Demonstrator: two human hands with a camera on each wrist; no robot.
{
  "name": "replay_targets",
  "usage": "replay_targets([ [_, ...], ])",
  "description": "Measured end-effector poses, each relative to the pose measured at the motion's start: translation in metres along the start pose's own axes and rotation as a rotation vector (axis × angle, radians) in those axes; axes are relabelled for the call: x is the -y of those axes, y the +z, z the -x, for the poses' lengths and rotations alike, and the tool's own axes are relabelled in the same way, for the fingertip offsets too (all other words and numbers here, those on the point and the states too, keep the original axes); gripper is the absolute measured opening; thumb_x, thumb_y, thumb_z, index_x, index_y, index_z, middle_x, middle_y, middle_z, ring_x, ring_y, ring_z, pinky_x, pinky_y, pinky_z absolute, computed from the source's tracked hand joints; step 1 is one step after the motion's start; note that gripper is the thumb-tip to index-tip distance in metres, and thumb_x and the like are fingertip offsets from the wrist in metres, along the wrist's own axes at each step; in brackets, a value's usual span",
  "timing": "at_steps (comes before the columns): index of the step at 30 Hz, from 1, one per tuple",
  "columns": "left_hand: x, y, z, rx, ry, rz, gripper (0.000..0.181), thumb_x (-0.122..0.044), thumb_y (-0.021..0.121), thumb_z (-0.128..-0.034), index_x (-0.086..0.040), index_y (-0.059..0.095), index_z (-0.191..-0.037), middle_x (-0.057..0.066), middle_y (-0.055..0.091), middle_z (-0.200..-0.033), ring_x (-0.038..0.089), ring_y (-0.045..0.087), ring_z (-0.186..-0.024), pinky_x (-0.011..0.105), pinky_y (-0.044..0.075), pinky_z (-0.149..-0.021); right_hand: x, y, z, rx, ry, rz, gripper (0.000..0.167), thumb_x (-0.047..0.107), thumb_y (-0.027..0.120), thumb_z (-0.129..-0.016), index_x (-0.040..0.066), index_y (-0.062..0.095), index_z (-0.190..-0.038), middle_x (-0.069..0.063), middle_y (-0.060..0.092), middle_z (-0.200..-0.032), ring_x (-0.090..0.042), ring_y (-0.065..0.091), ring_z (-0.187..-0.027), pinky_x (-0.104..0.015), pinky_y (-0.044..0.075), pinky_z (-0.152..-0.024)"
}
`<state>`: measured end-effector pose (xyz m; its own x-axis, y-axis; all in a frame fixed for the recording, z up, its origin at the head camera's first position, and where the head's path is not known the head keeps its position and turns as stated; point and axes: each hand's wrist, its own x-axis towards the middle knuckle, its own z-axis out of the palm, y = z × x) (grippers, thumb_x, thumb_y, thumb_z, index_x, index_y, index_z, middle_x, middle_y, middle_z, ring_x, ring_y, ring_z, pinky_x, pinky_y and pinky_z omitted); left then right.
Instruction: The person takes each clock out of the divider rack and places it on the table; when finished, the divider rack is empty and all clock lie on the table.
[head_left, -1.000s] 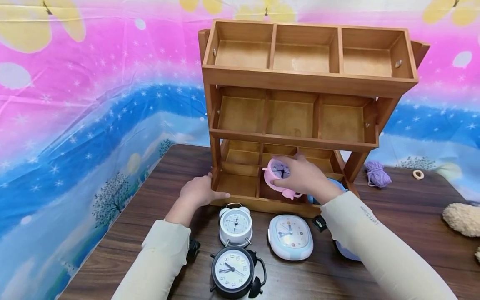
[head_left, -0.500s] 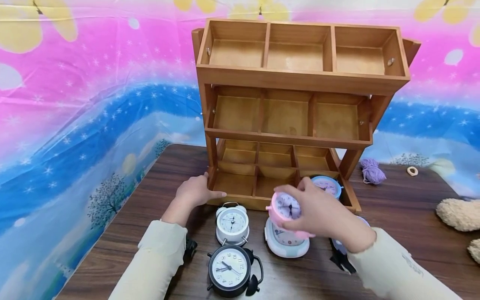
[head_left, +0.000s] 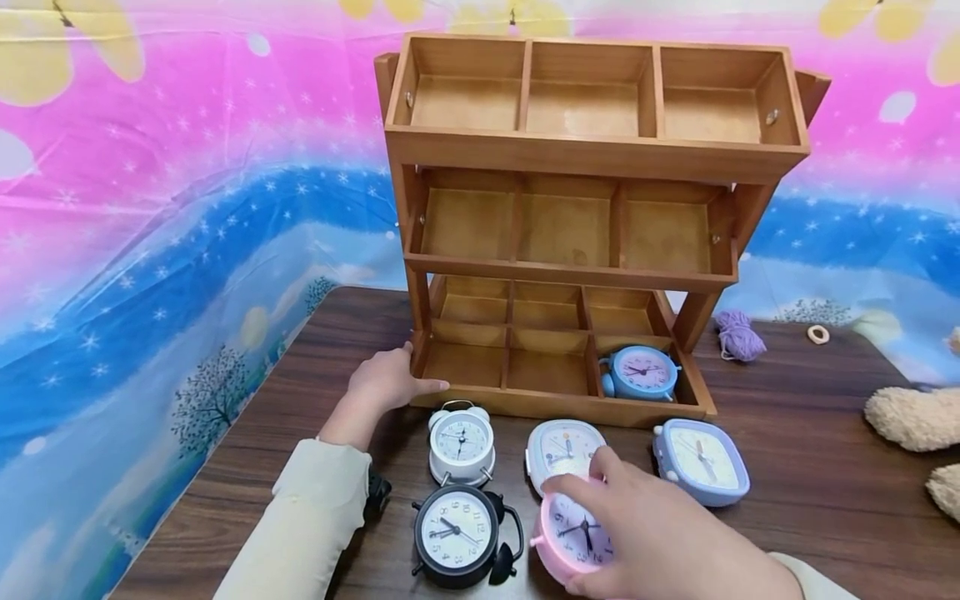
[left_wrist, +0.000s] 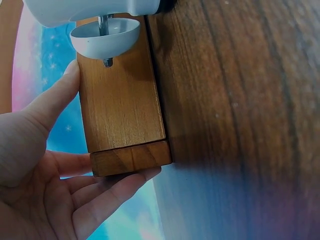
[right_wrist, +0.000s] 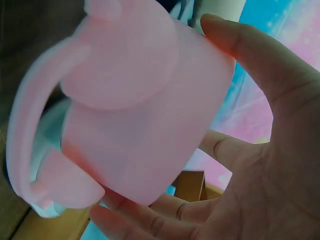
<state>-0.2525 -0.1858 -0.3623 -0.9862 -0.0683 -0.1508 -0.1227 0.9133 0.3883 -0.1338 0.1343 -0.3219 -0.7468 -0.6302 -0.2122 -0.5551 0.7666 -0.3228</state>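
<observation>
My right hand [head_left: 660,533] grips a pink alarm clock [head_left: 570,533] low over the table, in front of a white and light-blue clock [head_left: 562,442]. The right wrist view shows the pink clock's bells and handle, with thumb and fingers round its body. My left hand [head_left: 384,385] holds the bottom left corner of a wooden three-tier rack [head_left: 570,407]; in the left wrist view its thumb and fingers [left_wrist: 110,200] span the tray's end. A white twin-bell clock [head_left: 461,442] and a black one [head_left: 456,533] lie face up nearby. A blue clock [head_left: 641,371] sits in the rack's lower right front compartment.
A lavender square clock [head_left: 701,458] lies right of the white and light-blue one. Purple yarn [head_left: 740,336], a small ring [head_left: 817,334] and fluffy beige objects [head_left: 911,418] are on the right of the table [head_left: 825,492]. A patterned cloth [head_left: 187,208] hangs behind.
My right hand has lifted the pink clock out of the lower middle compartment and brought it toward me, down near the table. The left hand still holds the rack's corner.
</observation>
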Motion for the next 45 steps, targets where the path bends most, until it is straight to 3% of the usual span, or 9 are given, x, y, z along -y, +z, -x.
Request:
replay_targets([
  [3,0.001,-0.001,-0.001,-0.002,0.000,-0.005,0.097,-0.054,0.071,-0.0862,0.004,0.030,-0.153,0.029,0.048,-0.143,0.045,0.053,-0.125,0.056,0.044,-0.101,-0.001,0.006,0.001,0.083,0.005,-0.018,0.068,0.070,0.075,-0.071,0.053,0.050,-0.132,0.006,0.051,-0.101,-0.010,0.052,-0.074,-0.035,0.050,-0.062],
  [7,0.002,-0.001,-0.001,0.001,-0.003,-0.005,0.098,-0.055,0.070,-0.0865,0.003,0.030,-0.153,0.029,0.048,-0.143,0.044,0.053,-0.124,0.056,0.045,-0.101,-0.004,0.016,0.000,0.110,-0.019,0.011,0.072,0.072,0.075,-0.069,0.050,0.050,-0.133,0.004,0.051,-0.101,-0.010,0.050,-0.073,-0.033,0.049,-0.060],
  [15,0.000,-0.001,0.000,0.006,-0.003,-0.010,0.097,-0.055,0.070,-0.0870,0.004,0.029,-0.153,0.029,0.047,-0.144,0.045,0.052,-0.125,0.056,0.045,-0.100,-0.010,0.027,-0.003,0.052,-0.075,0.058,0.071,0.072,0.074,-0.070,0.045,0.052,-0.133,0.005,0.048,-0.098,-0.008,0.047,-0.072,-0.029,0.045,-0.057],
  [23,-0.001,-0.001,0.001,0.006,-0.004,-0.012,0.097,-0.055,0.070,-0.0871,0.003,0.029,-0.154,0.029,0.047,-0.144,0.046,0.052,-0.126,0.056,0.044,-0.100,-0.010,0.030,-0.008,0.051,-0.015,0.042,0.058,0.065,0.073,-0.078,0.045,0.055,-0.129,0.005,0.049,-0.097,-0.009,0.049,-0.072,-0.033,0.047,-0.059],
  [30,0.000,-0.002,0.001,0.008,-0.003,-0.011,0.097,-0.055,0.070,-0.0873,0.003,0.029,-0.154,0.029,0.047,-0.144,0.044,0.053,-0.124,0.055,0.046,-0.099,-0.011,0.031,-0.010,0.050,0.022,0.057,0.065,0.065,0.074,-0.076,0.042,0.055,-0.134,0.003,0.052,-0.100,-0.012,0.050,-0.075,-0.039,0.052,-0.065],
  [39,-0.001,-0.002,0.003,0.005,0.000,-0.011,0.097,-0.054,0.070,-0.0872,0.004,0.029,-0.153,0.029,0.048,-0.143,0.045,0.053,-0.124,0.055,0.045,-0.100,-0.012,0.034,-0.007,0.012,-0.002,0.092,0.073,0.065,0.076,-0.074,0.042,0.052,-0.139,0.004,0.051,-0.097,-0.010,0.047,-0.071,-0.034,0.048,-0.060],
  [45,-0.001,-0.003,0.002,0.010,-0.004,-0.009,0.097,-0.054,0.070,-0.0872,0.003,0.029,-0.153,0.029,0.048,-0.143,0.044,0.053,-0.124,0.055,0.045,-0.100,-0.011,0.030,-0.009,0.061,0.065,0.067,0.077,0.074,0.070,-0.072,0.046,0.050,-0.141,0.000,0.055,-0.105,-0.015,0.053,-0.078,-0.045,0.055,-0.071],
])
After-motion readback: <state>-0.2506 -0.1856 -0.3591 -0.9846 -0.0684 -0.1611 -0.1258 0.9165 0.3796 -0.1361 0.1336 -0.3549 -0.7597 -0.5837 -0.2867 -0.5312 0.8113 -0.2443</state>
